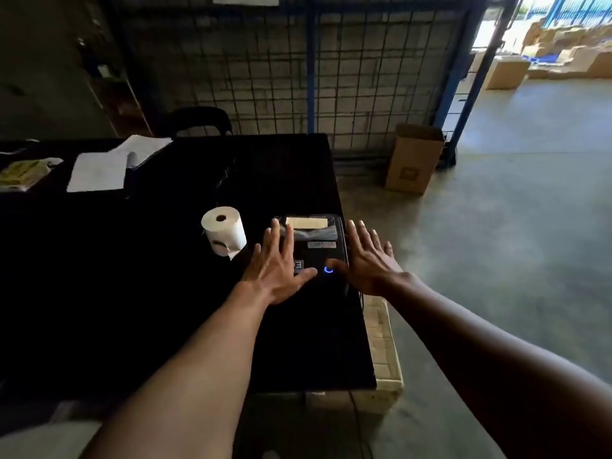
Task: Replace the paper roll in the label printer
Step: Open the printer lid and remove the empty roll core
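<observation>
A black label printer sits near the right edge of a black table, with a blue ring light lit on its front and a strip of pale paper at its top slot. A white paper roll stands on end just left of the printer, its loose end hanging down. My left hand hovers flat over the printer's left side, fingers spread. My right hand is spread beside the printer's right side, its thumb near the blue light. Both hands hold nothing.
White sheets of paper lie at the table's far left. A dark chair stands behind the table against a wire mesh wall. An open cardboard box stands on the concrete floor to the right. A cable hangs off the table's near right corner.
</observation>
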The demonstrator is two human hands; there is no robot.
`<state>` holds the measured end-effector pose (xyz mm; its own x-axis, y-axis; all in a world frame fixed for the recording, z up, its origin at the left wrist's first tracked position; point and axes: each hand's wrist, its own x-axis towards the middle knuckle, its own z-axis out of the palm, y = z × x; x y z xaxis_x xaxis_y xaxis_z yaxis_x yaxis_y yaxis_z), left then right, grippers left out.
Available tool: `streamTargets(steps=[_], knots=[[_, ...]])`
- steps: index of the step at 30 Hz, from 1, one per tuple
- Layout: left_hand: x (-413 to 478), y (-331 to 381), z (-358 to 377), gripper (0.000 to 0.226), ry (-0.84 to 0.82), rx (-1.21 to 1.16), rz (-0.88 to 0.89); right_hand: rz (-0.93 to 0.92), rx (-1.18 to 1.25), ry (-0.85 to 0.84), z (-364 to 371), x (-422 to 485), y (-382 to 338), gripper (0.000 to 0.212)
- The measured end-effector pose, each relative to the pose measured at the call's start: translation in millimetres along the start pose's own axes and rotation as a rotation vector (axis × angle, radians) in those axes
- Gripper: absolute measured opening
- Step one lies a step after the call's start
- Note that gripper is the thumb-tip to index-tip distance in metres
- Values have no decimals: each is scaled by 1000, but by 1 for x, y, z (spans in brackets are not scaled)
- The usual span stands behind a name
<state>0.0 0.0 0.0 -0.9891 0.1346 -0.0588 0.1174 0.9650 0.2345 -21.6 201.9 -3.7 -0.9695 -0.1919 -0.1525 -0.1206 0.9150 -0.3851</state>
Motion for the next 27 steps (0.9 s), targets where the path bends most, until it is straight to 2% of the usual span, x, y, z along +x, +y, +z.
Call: streamTargets(steps=[3,5,7,10,12,15,21,27], knots=[[-8,-10,24,121,-173,-43,-79,60,57,-102,27,-4,11,123],[-14,-18,43,127,-161,-224,-141,102,188,-117,47,-8,19,125],[-16,-21,58,123,-46,-394,-190,135,286,-53,62,-10,21,108],[-14,-21,70,109,136,-511,-251,137,370,69,77,-12,19,68],[-10,-21,74,105,198,-543,-281,146,456,136,79,-13,15,56],[-8,-23,77,105,220,-526,-297,172,558,203,78,-11,11,59],[-7,-24,79,106,235,-537,-321,183,638,202,77,-12,11,59],[-7,-25,80,106,278,-555,-330,194,704,220,82,-15,10,77]])
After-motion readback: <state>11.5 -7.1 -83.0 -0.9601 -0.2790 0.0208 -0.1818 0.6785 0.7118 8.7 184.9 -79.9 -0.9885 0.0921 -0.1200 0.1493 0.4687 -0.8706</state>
